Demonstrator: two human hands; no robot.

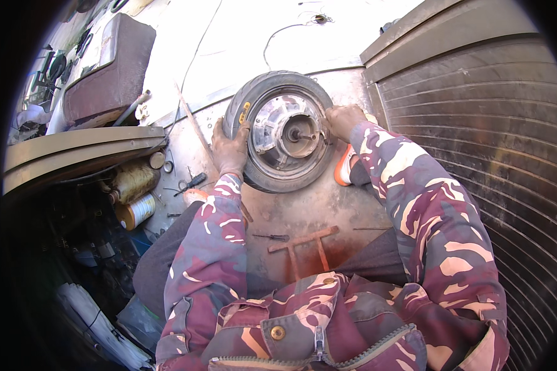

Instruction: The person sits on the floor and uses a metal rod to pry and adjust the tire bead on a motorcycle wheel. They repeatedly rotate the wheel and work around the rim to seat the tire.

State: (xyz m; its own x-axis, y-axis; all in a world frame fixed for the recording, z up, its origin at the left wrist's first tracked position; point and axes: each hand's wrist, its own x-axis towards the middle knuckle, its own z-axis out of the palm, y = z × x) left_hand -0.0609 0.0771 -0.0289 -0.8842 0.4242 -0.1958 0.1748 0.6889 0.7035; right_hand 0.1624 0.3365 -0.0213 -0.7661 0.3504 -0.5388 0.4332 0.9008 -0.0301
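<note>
— What is the person holding?

— A small scooter wheel, black tyre around a silver hub, standing on its edge on a stained metal floor just in front of their knees. The left hand is clasped over the tyre's left side; the right hand grips the right side, fingers curled on the rubber. Both sleeves are maroon camouflage.

— How would it handle?

— Heavy and stiff, I'd judge — a solid hub in thick rubber. The tyre gives a grippy hold; the hub's short axle looks greasy, so the two sides of the tyre are the places to take it.

— Any packages or labels?

— A small yellow sticker on the rim's left. Further left, a round tin with a yellow-and-white label lies under a step, beside a grimy jar. A rusty T-shaped wrench lies near the knees.
</note>
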